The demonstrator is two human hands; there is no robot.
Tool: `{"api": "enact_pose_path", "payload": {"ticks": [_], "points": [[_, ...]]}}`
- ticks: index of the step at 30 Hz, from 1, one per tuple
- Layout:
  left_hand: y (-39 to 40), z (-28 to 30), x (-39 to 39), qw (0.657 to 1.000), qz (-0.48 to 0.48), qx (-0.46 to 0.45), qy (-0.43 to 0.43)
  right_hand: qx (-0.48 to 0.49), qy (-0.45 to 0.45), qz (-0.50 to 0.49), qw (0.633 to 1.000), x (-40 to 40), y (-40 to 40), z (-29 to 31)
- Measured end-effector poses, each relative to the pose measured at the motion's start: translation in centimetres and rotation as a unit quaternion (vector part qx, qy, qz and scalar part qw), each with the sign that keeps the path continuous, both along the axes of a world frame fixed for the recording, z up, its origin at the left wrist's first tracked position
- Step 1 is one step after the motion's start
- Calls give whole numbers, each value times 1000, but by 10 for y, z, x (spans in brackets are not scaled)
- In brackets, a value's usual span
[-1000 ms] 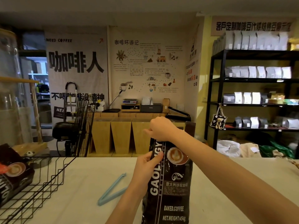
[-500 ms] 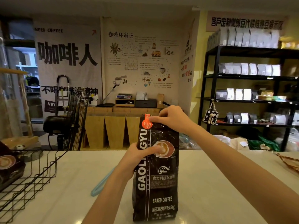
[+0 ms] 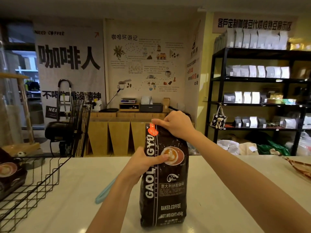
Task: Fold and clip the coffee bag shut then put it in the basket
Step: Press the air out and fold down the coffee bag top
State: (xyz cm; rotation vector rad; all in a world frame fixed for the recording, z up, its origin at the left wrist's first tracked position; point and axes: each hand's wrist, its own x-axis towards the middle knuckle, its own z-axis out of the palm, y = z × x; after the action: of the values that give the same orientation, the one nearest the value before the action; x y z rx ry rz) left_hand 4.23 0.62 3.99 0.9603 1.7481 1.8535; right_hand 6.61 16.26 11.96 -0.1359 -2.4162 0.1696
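Observation:
A tall black coffee bag (image 3: 170, 187) stands upright on the white counter (image 3: 235, 190) in front of me. My right hand (image 3: 176, 124) pinches the bag's folded top edge from above. My left hand (image 3: 144, 163) grips the bag's left side halfway up, thumb pressed on the printed cup. A light blue clip (image 3: 105, 193) lies on the counter to the left, partly hidden behind my left forearm. The black wire basket (image 3: 32, 187) stands at the counter's left end, with another dark coffee bag (image 3: 10, 174) lying inside.
Behind the counter's left part stands a black floor fan (image 3: 74, 125). A patterned brown wrapper (image 3: 301, 167) lies at the counter's right edge. Black shelves (image 3: 259, 91) with white and grey bags fill the right wall.
The view has lowered, so the whole bag is seen standing on the counter. My right hand shifted from covering the top to pinching it at the right. Left hand keeps its grip.

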Motion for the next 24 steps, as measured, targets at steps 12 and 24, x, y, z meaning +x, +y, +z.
{"api": "enact_pose_path", "payload": {"ticks": [12,24], "points": [[7,-1,-4,996,18,14,-83,-296,3,49,954,4,16,-10],[15,-4,-13,988,55,59,-130,-615,-9,252,747,58,9,-96]]}}
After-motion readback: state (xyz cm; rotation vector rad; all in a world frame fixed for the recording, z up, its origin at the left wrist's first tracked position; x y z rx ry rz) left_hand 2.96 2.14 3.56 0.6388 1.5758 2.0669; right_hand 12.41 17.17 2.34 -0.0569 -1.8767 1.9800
